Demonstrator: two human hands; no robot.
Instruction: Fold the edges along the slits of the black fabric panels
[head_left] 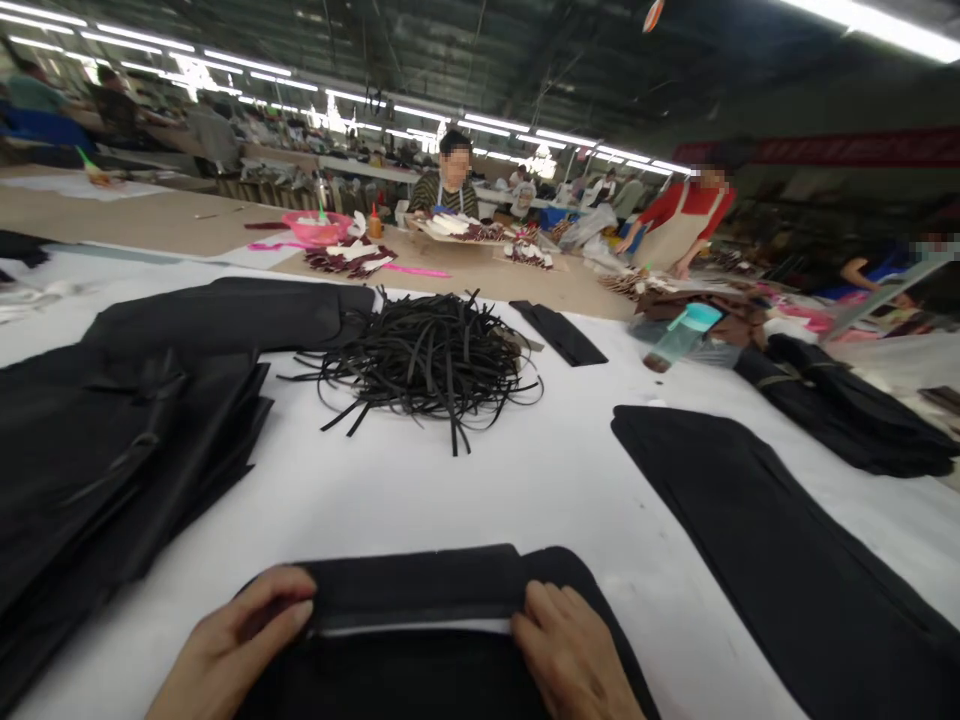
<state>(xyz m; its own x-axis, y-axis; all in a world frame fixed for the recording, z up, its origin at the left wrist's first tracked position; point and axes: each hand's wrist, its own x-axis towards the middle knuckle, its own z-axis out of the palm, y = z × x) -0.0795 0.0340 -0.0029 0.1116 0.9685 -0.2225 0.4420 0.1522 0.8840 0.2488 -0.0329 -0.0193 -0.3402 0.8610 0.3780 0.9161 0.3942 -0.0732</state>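
A black flat panel (390, 675) with rounded corners lies on the white-covered table at the bottom of the view. Along its far side runs a black strip (416, 588), and a narrow white band shows below the strip. My left hand (244, 630) pinches the strip's left end between thumb and fingers. At the right end, my right hand (570, 645) has its fingers curled down on the strip's edge. Whether the strip is joined to the panel I cannot tell. Beyond my hands sits a tangled heap of thin black straps (442, 360).
Black panels are stacked at the left (97, 460) and right (780, 530). A turquoise-lidded bottle (679, 340) stands tilted at the back right, near folded black pieces (847, 410). A pink basin (319, 230) is farther off. Two co-workers (450, 185) (682, 215) are across the table.
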